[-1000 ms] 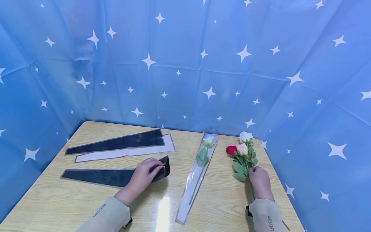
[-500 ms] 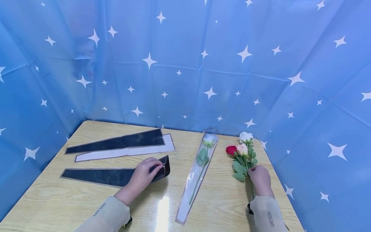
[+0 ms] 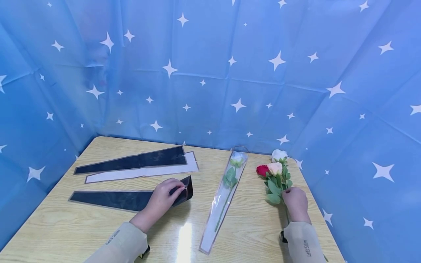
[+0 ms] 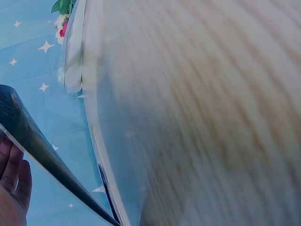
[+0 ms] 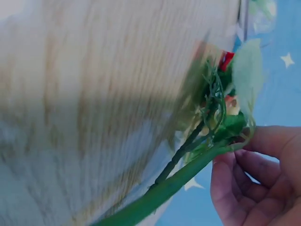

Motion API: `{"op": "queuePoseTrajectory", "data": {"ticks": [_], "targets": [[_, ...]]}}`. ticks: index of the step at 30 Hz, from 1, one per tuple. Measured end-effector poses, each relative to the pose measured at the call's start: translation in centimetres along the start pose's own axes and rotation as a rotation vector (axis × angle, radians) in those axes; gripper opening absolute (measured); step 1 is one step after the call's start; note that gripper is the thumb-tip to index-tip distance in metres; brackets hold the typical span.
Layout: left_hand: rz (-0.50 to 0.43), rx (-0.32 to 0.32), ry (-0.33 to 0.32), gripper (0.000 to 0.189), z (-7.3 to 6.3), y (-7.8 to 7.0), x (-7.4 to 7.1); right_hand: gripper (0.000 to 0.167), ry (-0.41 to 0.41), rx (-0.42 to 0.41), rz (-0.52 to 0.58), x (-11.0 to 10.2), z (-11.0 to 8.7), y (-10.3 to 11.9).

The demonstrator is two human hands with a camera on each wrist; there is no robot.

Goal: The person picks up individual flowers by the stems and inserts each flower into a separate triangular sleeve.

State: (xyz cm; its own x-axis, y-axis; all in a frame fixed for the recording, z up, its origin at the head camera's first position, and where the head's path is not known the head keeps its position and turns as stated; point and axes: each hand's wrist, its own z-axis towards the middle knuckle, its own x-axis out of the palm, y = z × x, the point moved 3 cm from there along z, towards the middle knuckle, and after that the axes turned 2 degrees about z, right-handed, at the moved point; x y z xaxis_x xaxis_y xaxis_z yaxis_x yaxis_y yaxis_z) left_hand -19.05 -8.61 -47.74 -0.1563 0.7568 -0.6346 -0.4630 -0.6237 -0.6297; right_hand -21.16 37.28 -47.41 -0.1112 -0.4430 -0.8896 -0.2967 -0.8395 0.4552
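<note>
My left hand (image 3: pixel 161 199) pinches the raised wide end of a black flower sleeve (image 3: pixel 112 199), which lies across the table at the left. In the left wrist view the fingers (image 4: pixel 10 172) are behind the lifted sleeve edge (image 4: pixel 40 150). At the right, my right hand (image 3: pixel 295 204) pinches the green stem (image 5: pixel 164 190) of a rose. It seems to be the pale pink rose (image 3: pixel 275 168), lying beside a red rose (image 3: pixel 262 170) and a white rose (image 3: pixel 279 155). Leaves hide part of the stems.
A clear-fronted sleeve (image 3: pixel 208 239) with a white rose (image 3: pixel 237 159) inside lies mid-table. Behind my left hand, another black sleeve (image 3: pixel 138 159) overlaps a white sleeve (image 3: pixel 144 174). A blue star-patterned curtain (image 3: pixel 204 54) stands behind the wooden table (image 3: pixel 42 226).
The pale pink rose and its leaves have shifted and turned slightly in my right hand. My left hand and the black sleeve have stayed in place.
</note>
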Motion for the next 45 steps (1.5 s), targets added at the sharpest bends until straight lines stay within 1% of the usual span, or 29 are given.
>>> {"op": "queuePoseTrajectory", "data": {"ticks": [3,6,8,12,14,17,20,27,32,39,43,45], "targets": [[-0.002,0.000,-0.001,0.012,0.0,-0.1,0.0,0.042,-0.025,-0.003,0.008,-0.2,-0.1,-0.1],[-0.004,0.003,-0.003,0.012,-0.1,-0.1,0.0,0.036,-0.068,-0.007,0.025,-0.5,-0.1,-0.2],[-0.006,0.003,-0.001,0.012,-0.1,0.0,0.0,0.032,-0.117,-0.016,0.044,-0.8,-0.1,-0.2],[-0.010,0.001,0.001,0.012,0.0,0.0,0.0,0.027,-0.224,-0.029,0.077,-1.3,-0.2,0.1],[-0.008,0.002,-0.002,0.012,0.0,0.0,0.0,0.027,-0.275,-0.036,0.094,-1.5,-0.3,0.5],[-0.008,0.004,-0.005,0.012,-0.1,0.0,0.1,0.026,-0.328,-0.057,0.112,-1.8,-0.5,1.0],[-0.009,0.002,-0.003,0.012,-0.1,0.0,0.1,0.026,-0.358,-0.060,0.138,-2.0,-0.6,1.5],[-0.008,-0.001,-0.001,0.012,0.0,0.1,0.2,0.027,-0.397,-0.056,0.227,-2.7,-1.1,2.9],[-0.010,0.012,-0.007,0.012,0.0,0.1,0.3,0.026,-0.464,-0.085,0.285,-3.3,-1.5,4.1],[-0.004,0.022,-0.016,0.010,0.0,-0.1,0.1,0.021,-0.539,-0.117,0.317,-3.5,-1.7,5.1],[-0.006,0.027,-0.022,0.010,0.2,-0.2,0.0,0.019,-0.578,-0.150,0.353,-3.6,-1.7,5.5],[-0.008,0.026,-0.022,0.010,0.2,-0.2,0.0,0.019,-0.602,-0.183,0.381,-3.5,-1.8,5.9]]}}
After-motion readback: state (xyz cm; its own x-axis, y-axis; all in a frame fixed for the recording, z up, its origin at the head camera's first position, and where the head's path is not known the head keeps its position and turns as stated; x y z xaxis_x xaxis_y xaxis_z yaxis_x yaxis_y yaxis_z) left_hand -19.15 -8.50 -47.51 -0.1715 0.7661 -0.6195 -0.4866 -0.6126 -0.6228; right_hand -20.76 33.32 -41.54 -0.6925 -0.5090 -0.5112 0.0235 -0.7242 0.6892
